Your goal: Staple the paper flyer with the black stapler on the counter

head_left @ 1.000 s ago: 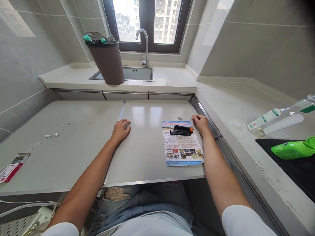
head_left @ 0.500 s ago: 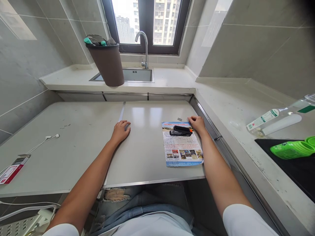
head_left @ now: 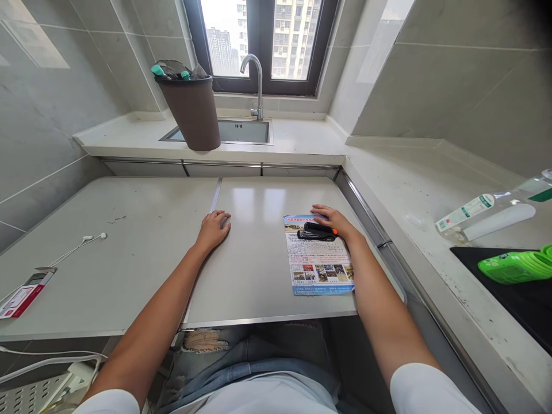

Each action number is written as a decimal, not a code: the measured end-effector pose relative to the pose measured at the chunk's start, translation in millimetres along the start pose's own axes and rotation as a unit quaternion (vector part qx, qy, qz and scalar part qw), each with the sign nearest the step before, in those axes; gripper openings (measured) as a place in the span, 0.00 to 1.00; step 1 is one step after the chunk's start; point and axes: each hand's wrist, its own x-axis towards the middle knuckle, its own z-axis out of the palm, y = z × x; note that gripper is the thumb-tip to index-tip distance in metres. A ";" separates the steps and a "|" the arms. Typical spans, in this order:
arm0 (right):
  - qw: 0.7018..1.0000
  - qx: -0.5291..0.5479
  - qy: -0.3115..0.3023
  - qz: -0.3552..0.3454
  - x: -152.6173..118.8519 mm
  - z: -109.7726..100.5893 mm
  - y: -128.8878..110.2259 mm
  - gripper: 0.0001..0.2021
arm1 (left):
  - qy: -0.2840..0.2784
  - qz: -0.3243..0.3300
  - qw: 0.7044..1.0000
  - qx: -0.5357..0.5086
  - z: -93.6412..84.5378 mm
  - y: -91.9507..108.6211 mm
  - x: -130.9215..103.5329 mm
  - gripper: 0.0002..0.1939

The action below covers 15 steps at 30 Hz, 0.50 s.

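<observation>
On the pale folding table (head_left: 259, 259), my left hand (head_left: 214, 227) rests just right of the centre seam, fingers loosely curved and apart, with a small grey patch visible between thumb and forefinger. My right hand (head_left: 331, 218) reaches over the top edge of a printed flyer (head_left: 321, 253), its fingers spread above a black stapler (head_left: 317, 232) with an orange tip. The stapler lies flat across the upper part of the flyer. The small staple strip beyond the flyer is hidden, apparently under my right hand.
White earphones (head_left: 88, 238) and a red-and-white box (head_left: 26, 294) lie at the left. A brown bin (head_left: 194, 112) stands by the sink (head_left: 244, 131). The right counter holds a clear bottle (head_left: 474, 211) and a green container (head_left: 513, 266).
My right hand has moved left from the flyer's upper right corner to above the stapler, its fingers now spread. My left hand stays in place. The view has shifted slightly.
</observation>
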 end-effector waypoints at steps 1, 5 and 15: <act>1.000 -0.015 -0.018 0.004 3.0 3.8 0.5 0.22 | 0.000 0.000 1.000 0.001 -0.2 0.2 0.0 0.17; 0.995 -0.088 -0.027 0.042 13.7 22.7 0.8 0.23 | -0.003 -0.008 1.000 0.005 -0.2 1.1 -0.1 0.17; 0.983 -0.167 -0.034 0.070 31.9 67.6 -47.9 0.26 | -0.008 -0.016 1.000 0.018 2.2 1.8 -0.7 0.17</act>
